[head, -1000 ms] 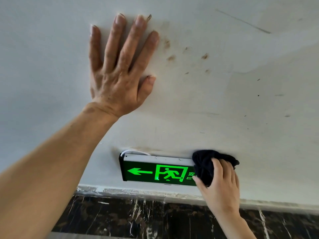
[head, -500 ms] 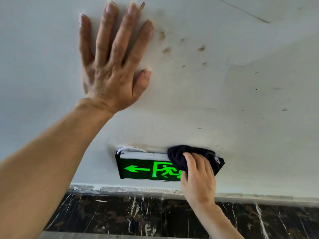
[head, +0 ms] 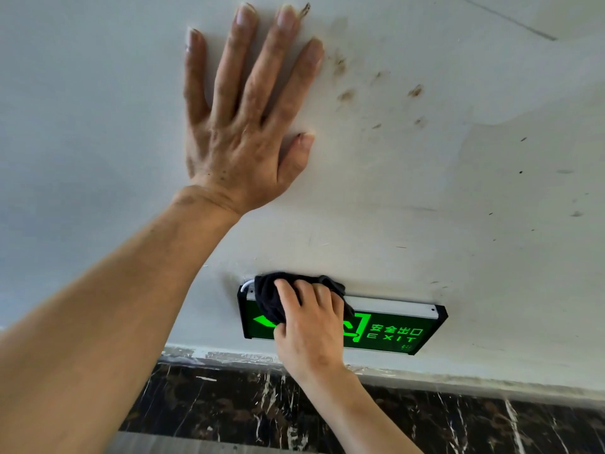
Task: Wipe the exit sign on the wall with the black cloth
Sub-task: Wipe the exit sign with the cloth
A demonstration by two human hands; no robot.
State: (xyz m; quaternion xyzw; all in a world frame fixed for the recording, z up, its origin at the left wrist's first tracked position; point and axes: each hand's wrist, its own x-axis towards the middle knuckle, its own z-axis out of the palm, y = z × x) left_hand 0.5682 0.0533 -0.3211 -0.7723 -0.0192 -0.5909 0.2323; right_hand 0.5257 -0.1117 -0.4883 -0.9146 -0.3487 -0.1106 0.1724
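While the left hand [head: 242,126] lay flat against the white wall [head: 425,198], fingers spread and gripping nothing, the right hand [head: 311,329] pressed the black cloth [head: 271,296] onto the exit sign [head: 393,332]. Right fingers were curled over the bunched cloth, clenched on it, thumb tucked at the lower left edge of the wad. Cloth covered the sign's upper left corner and part of the top rail, also hiding most of the green arrow (only the arrow tip showed, left of the thumb). Sign sat low on the wall, just above the dark marbled skirting [head: 425,417], below and right of the left hand, well apart from it. Sign face was lit green on black, with Chinese characters and the word EXIT readable on the uncovered right half; the running-figure panel was mostly hidden behind the right hand. A silver rail ran along the sign's top edge, and a white cable [head: 246,285] looped out at the top left corner, touching the cloth's edge. Brown smudges [head: 376,90] marked the wall to the right of the left fingertips, with smaller dark specks scattered further right. Left forearm came in from the lower left, bare; right forearm rose from the bottom edge, bare as well. A rough paint line ran between wall and skirting.
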